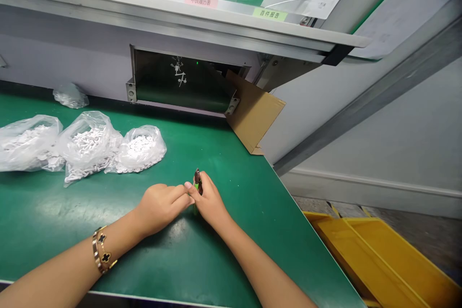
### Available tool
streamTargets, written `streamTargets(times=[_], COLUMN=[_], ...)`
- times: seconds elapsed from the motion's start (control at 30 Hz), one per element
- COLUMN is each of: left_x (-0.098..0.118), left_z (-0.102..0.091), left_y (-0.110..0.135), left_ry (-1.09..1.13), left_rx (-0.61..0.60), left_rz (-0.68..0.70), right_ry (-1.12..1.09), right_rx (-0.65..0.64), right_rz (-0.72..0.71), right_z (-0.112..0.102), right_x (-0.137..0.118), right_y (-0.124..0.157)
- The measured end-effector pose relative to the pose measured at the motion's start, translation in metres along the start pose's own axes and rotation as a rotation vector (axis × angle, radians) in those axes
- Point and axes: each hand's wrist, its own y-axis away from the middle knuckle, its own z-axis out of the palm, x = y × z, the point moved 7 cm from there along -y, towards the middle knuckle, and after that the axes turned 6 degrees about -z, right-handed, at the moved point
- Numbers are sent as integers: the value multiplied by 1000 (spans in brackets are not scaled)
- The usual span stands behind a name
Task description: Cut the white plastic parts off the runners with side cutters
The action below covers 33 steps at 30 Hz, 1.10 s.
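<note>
Both hands meet over the green table [224, 255] near its right side. My right hand [207, 202] is closed around a small hand tool [197, 178] with green handles and a dark tip that points up and away. My left hand [160, 204] is curled, its fingertips pinched together right at the tool; whatever it holds is too small to make out. A gold bracelet with black clover shapes [101, 250] sits on my left wrist.
Three clear bags of small white parts [90, 147] lie at the left, a fourth small bag [70, 95] behind them. A dark conveyor opening [180, 82] with white parts faces me, a cardboard flap [252, 115] beside it. Yellow bins [382, 260] sit on the floor at right.
</note>
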Motion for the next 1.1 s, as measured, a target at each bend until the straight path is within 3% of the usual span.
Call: streamTargets(times=[0.33, 0.6, 0.8, 1.1], left_x=[-7, -33, -36, -45], left_z=[5, 17, 21, 29], left_y=[0, 7, 9, 10], left_ry=[6, 183, 269, 510], left_rx=[-40, -139, -185, -298], left_rz=[-121, -448, -520, -610], right_ry=[1, -14, 22, 382], right_rx=[-2, 21, 30, 23], right_rz=[17, -5, -22, -237], right_z=[0, -1, -3, -13], right_x=[0, 1, 5, -9], right_y=[0, 0, -1, -2])
